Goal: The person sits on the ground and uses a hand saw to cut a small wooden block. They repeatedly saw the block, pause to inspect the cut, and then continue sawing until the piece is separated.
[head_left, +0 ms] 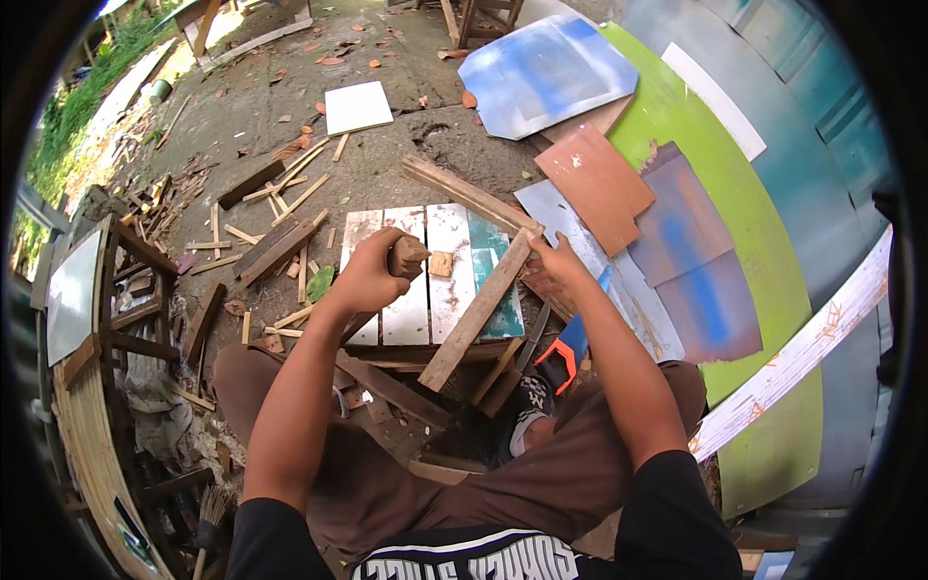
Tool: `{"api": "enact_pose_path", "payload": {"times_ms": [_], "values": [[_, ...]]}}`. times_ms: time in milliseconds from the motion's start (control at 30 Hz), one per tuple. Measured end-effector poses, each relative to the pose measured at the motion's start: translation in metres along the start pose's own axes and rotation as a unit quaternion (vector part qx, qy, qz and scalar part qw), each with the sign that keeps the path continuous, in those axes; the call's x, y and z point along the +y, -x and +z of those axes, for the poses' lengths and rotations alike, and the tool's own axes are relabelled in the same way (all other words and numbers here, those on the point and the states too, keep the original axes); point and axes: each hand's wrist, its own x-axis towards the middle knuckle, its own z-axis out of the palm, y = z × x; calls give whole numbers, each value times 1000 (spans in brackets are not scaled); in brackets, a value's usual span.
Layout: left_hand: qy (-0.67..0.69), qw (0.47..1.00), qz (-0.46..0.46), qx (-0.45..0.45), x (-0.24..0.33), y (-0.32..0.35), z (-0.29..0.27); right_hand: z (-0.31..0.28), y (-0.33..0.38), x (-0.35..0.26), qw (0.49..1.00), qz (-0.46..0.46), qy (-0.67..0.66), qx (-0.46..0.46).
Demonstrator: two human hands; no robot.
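In the head view, the left hand is curled around a dark wood piece above the bench; its splintered, pale-brown end shows, while the grip covers its middle. The right hand is closed on the upper end of a long, straight, weathered grey-brown plank slanting across the bench's right side. That hand's fingers are partly hidden, and whether the plank touches the slats is hard to make out.

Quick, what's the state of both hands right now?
Left hand: closed, holding a rough-ended piece of wood.
Right hand: closed on the far end of a wooden strip.
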Motion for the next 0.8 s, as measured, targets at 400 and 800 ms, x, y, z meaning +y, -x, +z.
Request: {"api": "enact_pose_path", "payload": {"times_ms": [400,800], "values": [[-91,993,21,-78,-27,-6,35,-67,1,288,949,-35,265,168],[-178,983,-9,-36,-47,9,45,7,0,381,945,74,315,52]]}}
